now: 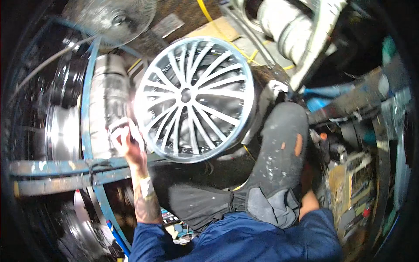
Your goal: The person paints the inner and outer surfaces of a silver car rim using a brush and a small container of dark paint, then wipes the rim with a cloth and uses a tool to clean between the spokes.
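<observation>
A multi-spoke alloy wheel rim (186, 95) with bright silver spokes and dark gaps lies face up in front of me. My left hand (127, 139) is just beside the rim's lower left edge, its fingers curled in. A small dark item seems to be among those fingers, but blur and glare keep me from telling what it is. Around my left wrist is a pale wrap (147, 187). Only the bent right forearm (309, 203) shows, next to my raised right knee; my right hand is hidden behind the leg.
A blue metal rack (118, 163) holding several rims runs along the left. At the back left stands a fan (118, 18). White rims (286, 26) sit at the back right. My black-trousered leg (283, 139) rises right of the wheel. Cluttered shelving (353, 183) lines the right.
</observation>
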### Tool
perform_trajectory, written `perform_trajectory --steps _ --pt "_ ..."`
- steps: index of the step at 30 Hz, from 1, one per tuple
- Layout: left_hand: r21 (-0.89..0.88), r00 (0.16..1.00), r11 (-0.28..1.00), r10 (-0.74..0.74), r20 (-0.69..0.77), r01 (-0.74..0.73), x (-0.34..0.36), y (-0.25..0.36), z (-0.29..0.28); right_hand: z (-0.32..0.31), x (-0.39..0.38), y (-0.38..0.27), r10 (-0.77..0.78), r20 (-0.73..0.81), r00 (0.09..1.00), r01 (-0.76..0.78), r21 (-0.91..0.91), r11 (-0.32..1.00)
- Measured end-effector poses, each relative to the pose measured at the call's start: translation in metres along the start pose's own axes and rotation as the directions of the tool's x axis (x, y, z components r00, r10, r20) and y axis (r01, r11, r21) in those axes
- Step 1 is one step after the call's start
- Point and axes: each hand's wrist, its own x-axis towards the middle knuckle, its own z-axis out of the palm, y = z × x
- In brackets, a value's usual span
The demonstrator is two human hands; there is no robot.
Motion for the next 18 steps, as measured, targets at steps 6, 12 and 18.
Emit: perform_trajectory --steps 6,12,18 --pt "-0.323 0.998 0.946 0.018 0.065 0.004 0.076 0.065 0.001 -0.081 -0.057 -0.099 0.151 -0.015 0.988 -0.091 0.738 0.669" --pt "-0.509 0.973 0.840 -0.229 -0.016 0.190 0.080 0.031 -0.016 -0.317 -0.116 -0.364 -0.267 -0.455 0.849 0.473 0.431 0.769" --pt "-0.632 0.938 0.701 -0.316 0.139 0.330 0.076 0.034 -0.009 -0.358 -0.101 -0.560 -0.686 -0.150 0.712 0.610 -0.352 0.710"
